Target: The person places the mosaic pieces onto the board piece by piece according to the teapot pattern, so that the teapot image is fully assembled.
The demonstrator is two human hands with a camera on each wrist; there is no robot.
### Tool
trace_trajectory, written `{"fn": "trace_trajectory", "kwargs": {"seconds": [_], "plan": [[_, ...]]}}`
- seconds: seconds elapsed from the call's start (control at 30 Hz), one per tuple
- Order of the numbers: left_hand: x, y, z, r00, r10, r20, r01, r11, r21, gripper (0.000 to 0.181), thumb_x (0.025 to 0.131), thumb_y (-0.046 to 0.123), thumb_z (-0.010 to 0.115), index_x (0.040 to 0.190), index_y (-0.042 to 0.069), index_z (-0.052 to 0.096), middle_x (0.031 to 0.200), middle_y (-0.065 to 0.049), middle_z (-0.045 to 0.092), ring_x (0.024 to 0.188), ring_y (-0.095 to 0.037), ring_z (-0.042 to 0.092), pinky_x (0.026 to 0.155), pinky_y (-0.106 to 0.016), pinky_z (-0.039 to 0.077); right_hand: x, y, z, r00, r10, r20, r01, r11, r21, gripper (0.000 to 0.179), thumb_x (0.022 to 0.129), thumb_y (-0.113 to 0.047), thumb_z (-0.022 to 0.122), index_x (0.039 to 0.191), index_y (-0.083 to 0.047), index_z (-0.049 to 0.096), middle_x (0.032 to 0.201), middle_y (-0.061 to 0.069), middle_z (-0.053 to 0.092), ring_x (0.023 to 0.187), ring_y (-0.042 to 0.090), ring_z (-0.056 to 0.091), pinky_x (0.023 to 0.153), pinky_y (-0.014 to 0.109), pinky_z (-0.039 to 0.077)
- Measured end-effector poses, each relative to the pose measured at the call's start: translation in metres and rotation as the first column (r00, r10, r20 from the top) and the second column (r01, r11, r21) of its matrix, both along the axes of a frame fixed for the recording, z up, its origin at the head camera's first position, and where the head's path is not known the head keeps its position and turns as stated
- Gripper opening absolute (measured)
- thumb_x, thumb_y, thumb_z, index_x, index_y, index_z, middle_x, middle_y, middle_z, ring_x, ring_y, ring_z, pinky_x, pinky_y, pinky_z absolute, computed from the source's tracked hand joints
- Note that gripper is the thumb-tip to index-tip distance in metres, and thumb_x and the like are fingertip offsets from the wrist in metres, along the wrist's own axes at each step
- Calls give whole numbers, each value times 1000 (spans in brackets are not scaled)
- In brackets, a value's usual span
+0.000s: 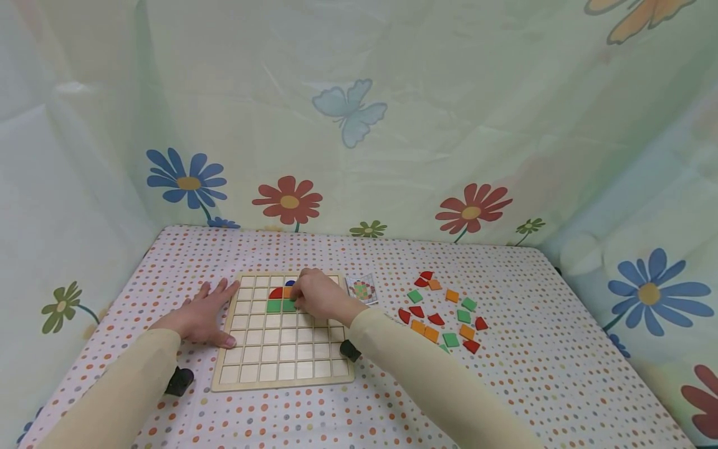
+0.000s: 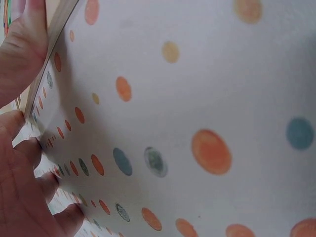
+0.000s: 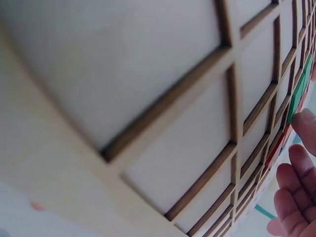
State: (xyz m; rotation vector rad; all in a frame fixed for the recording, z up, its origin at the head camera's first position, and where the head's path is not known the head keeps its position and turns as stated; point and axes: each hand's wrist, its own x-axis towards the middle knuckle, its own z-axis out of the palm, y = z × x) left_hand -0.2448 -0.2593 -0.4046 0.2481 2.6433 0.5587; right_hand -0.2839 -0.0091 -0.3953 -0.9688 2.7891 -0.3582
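Note:
A wooden grid board lies on the table before me. My left hand is spread at its left edge, thumb on the frame and fingers reaching toward the upper corner. My right hand is over the upper part of the grid, fingers bent down among the coloured tiles. A red quarter-round tile, green squares, an orange square and a blue tile lie there. In the right wrist view, the thumb is right at a green tile and a red tile; I cannot tell whether it pinches one.
A small pattern card lies right of the board. Farther right, loose red, green and orange tiles are scattered on the dotted tablecloth. A flowered curtain stands behind the table.

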Motion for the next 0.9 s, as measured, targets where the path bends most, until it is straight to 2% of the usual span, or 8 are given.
{"fn": "trace_trajectory", "kwargs": {"seconds": [0.2,0.3,0.43,0.6,0.9], "plan": [[0,0,-3,1000,-3,9,3,1000,-7,124,73,30,92,162,-1,12,166,-33,2,150,-61,-6,117,-79,5,-1,3,2,1000,-13,4,13,1000,-12,16,98,-7,66,105,-9,80,104,3,73,105,18,62,95,27,55],[0,-1,-3,1000,-4,5,4,1000,-19,124,73,31,92,162,-1,12,166,-34,2,150,-62,-5,117,-79,6,-2,8,5,1000,-22,2,22,999,-46,17,99,-5,65,104,-9,80,103,4,74,104,19,63,92,28,55],[1,-1,-2,1000,-8,-4,8,1000,-19,123,73,30,92,162,-3,13,166,-35,2,149,-62,-4,116,-80,6,-5,25,12,997,-60,37,64,991,-116,15,99,-5,65,106,-7,78,107,8,71,104,22,64,89,33,57],[1,-1,-1,1000,-15,-8,14,1000,-15,122,74,31,91,161,-3,13,165,-35,3,149,-63,-4,115,-81,7,-9,62,21,983,-159,91,171,973,-153,17,99,-5,65,113,-4,76,116,11,69,113,26,65,98,40,56],[0,-5,0,998,-57,-13,57,998,1,124,75,34,91,162,-4,11,165,-37,1,148,-64,-4,113,-83,7,-12,143,24,939,-328,108,341,928,-149,21,100,-7,64,119,-5,73,124,14,66,119,32,63,102,47,54]]}}
